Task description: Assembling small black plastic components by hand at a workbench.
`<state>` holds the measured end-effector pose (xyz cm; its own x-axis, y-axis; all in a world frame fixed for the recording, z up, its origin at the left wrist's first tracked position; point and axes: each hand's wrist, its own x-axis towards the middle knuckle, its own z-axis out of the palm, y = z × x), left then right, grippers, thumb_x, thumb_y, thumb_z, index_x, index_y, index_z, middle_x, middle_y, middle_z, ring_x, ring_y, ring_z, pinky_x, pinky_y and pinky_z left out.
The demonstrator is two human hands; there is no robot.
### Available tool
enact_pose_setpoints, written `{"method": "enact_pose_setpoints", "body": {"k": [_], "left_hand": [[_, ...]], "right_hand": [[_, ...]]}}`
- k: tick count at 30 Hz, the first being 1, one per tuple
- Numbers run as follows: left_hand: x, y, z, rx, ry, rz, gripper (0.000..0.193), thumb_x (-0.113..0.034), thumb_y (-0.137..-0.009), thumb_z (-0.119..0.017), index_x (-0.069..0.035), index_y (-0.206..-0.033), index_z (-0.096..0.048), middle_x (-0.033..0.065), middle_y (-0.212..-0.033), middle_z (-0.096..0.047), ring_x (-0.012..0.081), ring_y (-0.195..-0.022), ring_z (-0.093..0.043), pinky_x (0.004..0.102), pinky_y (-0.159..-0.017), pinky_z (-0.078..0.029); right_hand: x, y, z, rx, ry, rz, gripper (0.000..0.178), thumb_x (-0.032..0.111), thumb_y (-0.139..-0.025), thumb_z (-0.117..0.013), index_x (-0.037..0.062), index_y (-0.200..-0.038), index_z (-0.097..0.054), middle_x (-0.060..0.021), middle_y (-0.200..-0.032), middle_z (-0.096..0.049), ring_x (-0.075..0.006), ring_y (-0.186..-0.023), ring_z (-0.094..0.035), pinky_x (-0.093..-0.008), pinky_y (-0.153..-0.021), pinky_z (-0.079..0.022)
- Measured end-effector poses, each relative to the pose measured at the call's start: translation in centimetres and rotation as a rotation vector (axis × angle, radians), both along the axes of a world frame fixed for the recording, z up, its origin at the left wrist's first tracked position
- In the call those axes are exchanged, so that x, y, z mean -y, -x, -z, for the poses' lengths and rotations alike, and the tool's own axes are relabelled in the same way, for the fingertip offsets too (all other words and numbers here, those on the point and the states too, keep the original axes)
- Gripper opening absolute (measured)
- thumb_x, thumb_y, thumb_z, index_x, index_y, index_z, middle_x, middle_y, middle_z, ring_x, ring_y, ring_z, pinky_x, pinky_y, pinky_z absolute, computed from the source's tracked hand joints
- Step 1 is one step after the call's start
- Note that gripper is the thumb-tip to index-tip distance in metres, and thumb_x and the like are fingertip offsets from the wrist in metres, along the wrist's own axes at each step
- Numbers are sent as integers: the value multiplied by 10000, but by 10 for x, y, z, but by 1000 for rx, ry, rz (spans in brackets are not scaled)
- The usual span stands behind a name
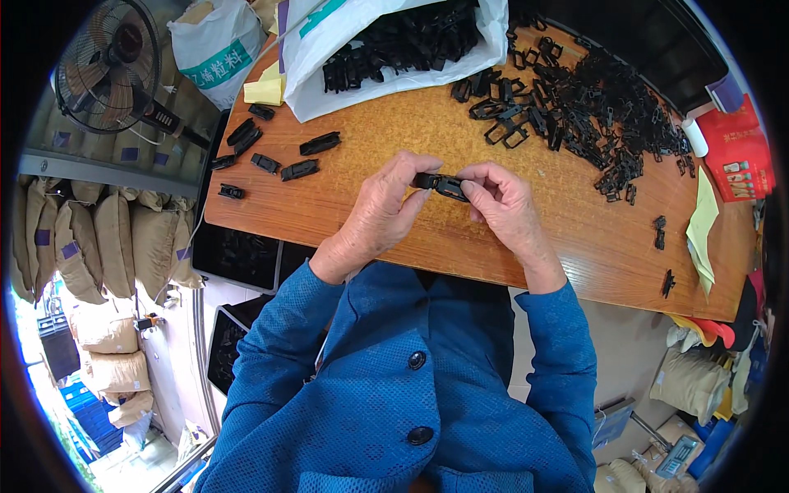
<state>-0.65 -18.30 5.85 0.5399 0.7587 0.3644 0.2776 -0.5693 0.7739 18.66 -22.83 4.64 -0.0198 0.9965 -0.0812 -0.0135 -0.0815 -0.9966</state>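
Between my two hands, over the table's front edge, is a small black plastic part [448,187], long and narrow with an open frame. My left hand [386,197] pinches its left end between thumb and fingers. At the other end, the thumb and fingertips of my right hand [503,201] are closed on it. Several similar black plastic pieces [300,169] lie loose on the table to the left. A big heap of black plastic frames [600,99] covers the back right.
A white sack [394,78] full of black parts lies open at the back of the wooden table [370,140]. Yellow paper [703,230] and a red box [740,152] are at the right. A fan [111,62] stands at the left, above stacked brown sacks [115,234].
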Motion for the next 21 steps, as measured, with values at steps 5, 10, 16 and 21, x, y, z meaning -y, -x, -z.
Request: {"method": "enact_pose_setpoints", "body": {"k": [5, 10, 16, 21], "left_hand": [[4, -10, -3, -93, 12, -38, 372, 93, -784, -615, -25, -1131, -546, 138, -1020, -587, 258, -936, -628, 314, -816, -524], [-1, -14, 22, 26, 272, -52, 382, 73, -824, -594, -3, -1189, -515, 115, -1106, -566, 198, -982, -604, 294, -866, -499], [-10, -19, 34, 96, 589, 17, 428, -22, -830, -635, 9, -1228, -481, 115, -1067, -607, 165, -953, -610, 304, -829, -507], [-17, -23, 35, 168, 658, 10, 470, -49, -831, -665, -14, -1258, -470, 81, -1005, -610, 130, -928, -589, 271, -809, -495]], "right_hand": [[-4, 3, 6, 64, -11, 23, 107, 63, -906, -597, 13, -995, -630, 11, -733, -581, -52, -552, -518, -190, -495, -421], [-5, -2, 12, 85, 2, 52, 99, 46, -898, -601, 15, -987, -630, 8, -741, -590, -52, -548, -519, -191, -495, -421], [-10, 4, 22, 239, -194, 26, 100, 28, -896, -592, 8, -990, -624, -8, -767, -583, -56, -592, -545, -195, -524, -442], [-16, -3, 20, 13, -202, -16, 103, 21, -891, -599, 17, -989, -631, -10, -814, -538, -65, -610, -550, -188, -537, -452]]}}
